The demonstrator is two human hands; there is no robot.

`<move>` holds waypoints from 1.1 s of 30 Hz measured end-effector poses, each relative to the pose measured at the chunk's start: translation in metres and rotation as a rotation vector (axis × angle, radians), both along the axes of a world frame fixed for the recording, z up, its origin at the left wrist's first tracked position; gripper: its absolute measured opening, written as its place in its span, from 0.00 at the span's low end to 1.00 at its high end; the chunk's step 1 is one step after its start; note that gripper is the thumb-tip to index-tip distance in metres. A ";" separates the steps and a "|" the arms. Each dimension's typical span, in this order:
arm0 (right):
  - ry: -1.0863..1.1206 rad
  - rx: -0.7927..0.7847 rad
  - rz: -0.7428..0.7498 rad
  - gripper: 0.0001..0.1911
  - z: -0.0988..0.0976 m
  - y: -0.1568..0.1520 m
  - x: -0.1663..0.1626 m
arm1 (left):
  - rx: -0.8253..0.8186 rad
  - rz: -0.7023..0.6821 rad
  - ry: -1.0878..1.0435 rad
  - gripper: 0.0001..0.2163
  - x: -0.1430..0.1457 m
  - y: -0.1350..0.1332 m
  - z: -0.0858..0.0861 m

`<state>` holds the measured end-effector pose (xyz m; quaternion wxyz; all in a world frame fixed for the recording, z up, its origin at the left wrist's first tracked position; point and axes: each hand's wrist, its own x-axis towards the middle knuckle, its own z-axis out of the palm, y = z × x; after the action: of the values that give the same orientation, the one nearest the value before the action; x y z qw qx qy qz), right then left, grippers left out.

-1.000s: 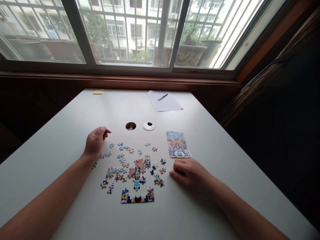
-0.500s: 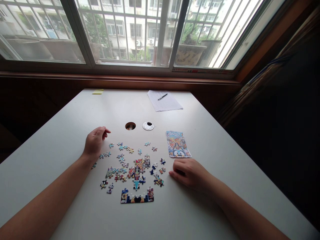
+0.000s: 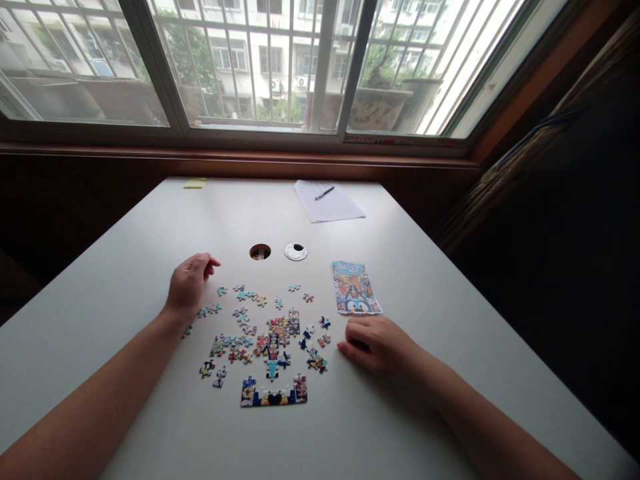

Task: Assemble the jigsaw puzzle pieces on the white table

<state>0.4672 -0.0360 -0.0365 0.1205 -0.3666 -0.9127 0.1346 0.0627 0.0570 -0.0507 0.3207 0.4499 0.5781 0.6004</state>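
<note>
Several loose colourful jigsaw pieces (image 3: 260, 333) lie scattered on the white table (image 3: 125, 280) between my hands. An assembled strip of puzzle (image 3: 274, 392) lies nearest me. My left hand (image 3: 189, 283) rests on the table left of the pieces, fingers loosely curled, and I see nothing in it. To the right of the pieces my right hand (image 3: 377, 345) rests with its fingers curled under, just below the puzzle's picture card (image 3: 354, 288). Whether it holds a piece is hidden.
A round cable hole (image 3: 260, 251) and its silver cap (image 3: 296, 251) sit beyond the pieces. A sheet of paper (image 3: 327, 201) with a pen (image 3: 325, 193) lies near the window sill. A yellow sticky pad (image 3: 195, 183) is at the far left corner.
</note>
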 end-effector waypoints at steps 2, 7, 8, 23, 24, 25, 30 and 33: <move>-0.003 0.009 0.007 0.17 -0.001 0.000 0.000 | 0.001 0.001 -0.002 0.12 0.000 0.000 -0.001; -0.021 0.026 0.014 0.19 -0.002 0.000 0.001 | 0.002 0.001 -0.011 0.13 0.000 0.001 -0.001; -0.022 0.028 0.014 0.19 -0.002 -0.001 0.001 | 0.002 0.000 -0.012 0.13 0.000 0.000 0.000; -0.050 0.041 0.016 0.20 0.001 -0.001 -0.001 | -0.003 -0.003 0.002 0.12 0.000 0.000 0.001; -0.055 0.042 0.015 0.20 0.001 -0.001 -0.001 | -0.002 -0.005 0.002 0.12 0.000 0.000 0.001; -0.059 0.044 0.015 0.20 0.000 -0.001 -0.001 | 0.000 -0.006 0.002 0.13 0.000 0.000 0.001; -0.053 0.038 0.028 0.20 -0.001 -0.001 0.000 | 0.001 0.002 0.002 0.13 0.000 0.000 0.000; -0.038 0.039 0.029 0.20 -0.001 -0.001 0.000 | -0.001 0.010 0.009 0.13 0.000 0.001 0.000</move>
<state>0.4671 -0.0365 -0.0376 0.1082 -0.3532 -0.9226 0.1114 0.0631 0.0576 -0.0510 0.3153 0.4495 0.5820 0.5998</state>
